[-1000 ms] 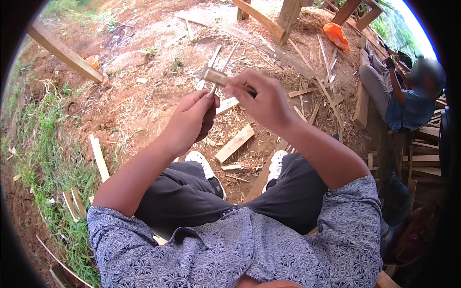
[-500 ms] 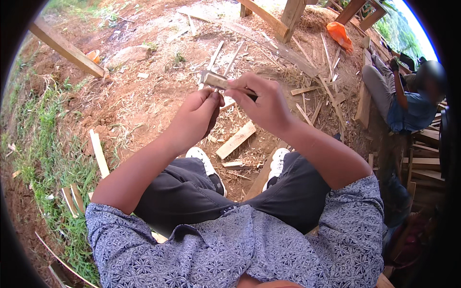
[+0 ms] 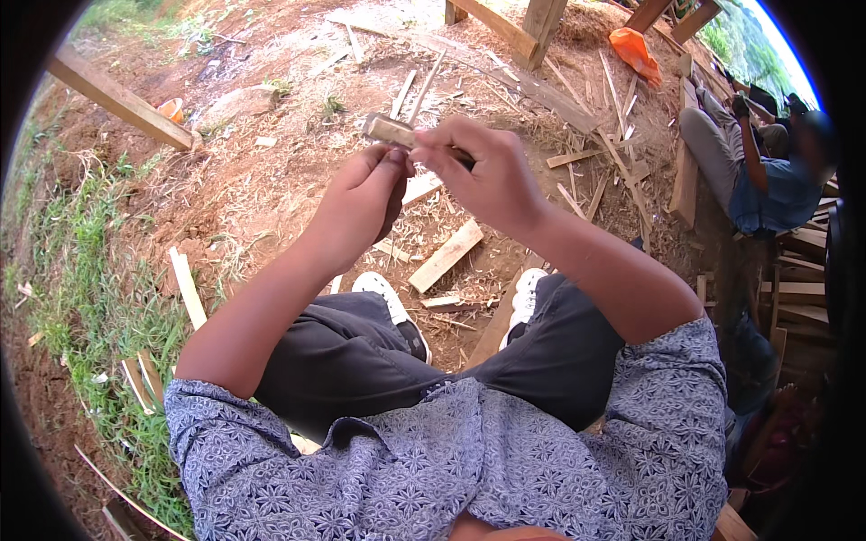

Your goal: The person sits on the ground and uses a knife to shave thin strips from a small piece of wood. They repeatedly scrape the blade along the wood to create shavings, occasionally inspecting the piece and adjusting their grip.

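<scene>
Both my hands are raised close together in front of me, over the littered ground. My left hand point(image 3: 361, 198) is closed, thumb uppermost, around the lower end of a thin wooden stick point(image 3: 428, 87) that slants up and away. My right hand point(image 3: 487, 171) grips a short tan, block-like tool with a grey end point(image 3: 390, 132). A dark part of it shows behind the fingers. The tool lies across the stick, just above my left thumb. Its exact kind is unclear, and my fingers hide where it meets the stick.
Wood offcuts point(image 3: 446, 256) and shavings lie around my shoes point(image 3: 383, 298). A slanting beam point(image 3: 122, 97) stands at the far left, grass point(image 3: 86, 298) nearer. At right are an orange bag point(image 3: 635, 56), a seated person point(image 3: 767, 189) and stacked timber point(image 3: 798, 293).
Both hands have shifted slightly left and up, with the tool and stick. More of the stick's far end stands beyond the tool, and the tool has slid closer to my left thumb side.
</scene>
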`<state>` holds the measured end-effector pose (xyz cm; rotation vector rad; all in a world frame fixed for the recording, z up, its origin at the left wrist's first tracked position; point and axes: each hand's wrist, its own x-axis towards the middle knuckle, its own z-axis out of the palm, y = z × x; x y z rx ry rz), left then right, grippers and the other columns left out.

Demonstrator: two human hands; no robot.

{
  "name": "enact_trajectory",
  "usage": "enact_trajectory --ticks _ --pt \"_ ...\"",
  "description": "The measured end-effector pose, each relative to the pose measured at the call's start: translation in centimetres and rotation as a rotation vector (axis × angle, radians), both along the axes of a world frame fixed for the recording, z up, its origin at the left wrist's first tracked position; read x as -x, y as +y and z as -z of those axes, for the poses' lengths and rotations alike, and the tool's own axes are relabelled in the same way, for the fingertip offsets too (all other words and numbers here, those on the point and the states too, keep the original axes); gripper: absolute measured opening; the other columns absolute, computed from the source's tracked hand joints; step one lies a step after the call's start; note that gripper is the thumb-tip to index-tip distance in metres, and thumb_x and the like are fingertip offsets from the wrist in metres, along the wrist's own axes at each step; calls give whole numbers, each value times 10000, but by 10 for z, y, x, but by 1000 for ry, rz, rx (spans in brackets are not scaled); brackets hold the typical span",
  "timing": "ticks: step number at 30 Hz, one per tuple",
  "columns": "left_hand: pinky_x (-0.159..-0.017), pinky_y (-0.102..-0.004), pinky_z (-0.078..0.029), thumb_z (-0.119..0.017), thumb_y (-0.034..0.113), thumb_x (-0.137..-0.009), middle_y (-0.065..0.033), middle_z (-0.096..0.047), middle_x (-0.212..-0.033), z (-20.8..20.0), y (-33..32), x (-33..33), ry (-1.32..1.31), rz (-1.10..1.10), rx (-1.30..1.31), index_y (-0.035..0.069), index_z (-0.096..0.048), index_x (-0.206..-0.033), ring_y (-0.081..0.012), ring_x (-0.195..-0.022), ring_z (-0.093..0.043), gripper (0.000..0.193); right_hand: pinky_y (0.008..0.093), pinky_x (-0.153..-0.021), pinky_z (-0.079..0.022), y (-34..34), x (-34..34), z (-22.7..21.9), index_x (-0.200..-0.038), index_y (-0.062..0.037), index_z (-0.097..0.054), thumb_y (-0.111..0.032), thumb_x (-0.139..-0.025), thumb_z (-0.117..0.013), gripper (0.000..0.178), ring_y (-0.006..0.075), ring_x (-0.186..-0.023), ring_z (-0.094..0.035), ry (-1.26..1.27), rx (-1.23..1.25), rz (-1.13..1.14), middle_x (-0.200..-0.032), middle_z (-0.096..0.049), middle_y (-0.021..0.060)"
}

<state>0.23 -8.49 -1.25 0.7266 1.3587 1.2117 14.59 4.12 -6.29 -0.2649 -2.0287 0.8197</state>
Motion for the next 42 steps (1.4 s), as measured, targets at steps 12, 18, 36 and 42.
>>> enact_trajectory --ticks 12,18,36,42 --pt "-390 -219 -193 -485 245 -1074 110 -357 -649 0 2 4 -142 41 76 128 -549 -983 -13 -456 -281 161 293 -446 -416 54 0 -1 -1007 -150 -752 -205 -1004 -638 127 79 -494 -539 -241 136 198 -613 -641 12" --pt "-404 -209 -207 -492 230 -1066 112 -360 -651 1 0 8 -107 20 65 128 -550 -996 -14 -467 -282 136 240 -428 -332 35 9 -7 -986 -71 -704 -187 -1012 -651 130 35 -506 -464 -273 187 136 -656 -613 -9" --pt "-355 -217 -199 -480 217 -1061 106 -367 -629 -5 -2 6 -164 24 77 123 -554 -964 -16 -430 -269 154 210 -440 -341 48 7 3 -954 -74 -701 -235 -989 -695 165 28 -541 -472 -185 130 135 -648 -586 -27" --pt "-374 -209 -220 -461 250 -1082 91 -371 -627 2 7 7 -176 70 100 107 -555 -991 -17 -454 -278 194 221 -443 -343 96 -11 20 -984 -93 -719 -274 -987 -689 184 47 -507 -451 -164 229 230 -669 -626 -19"
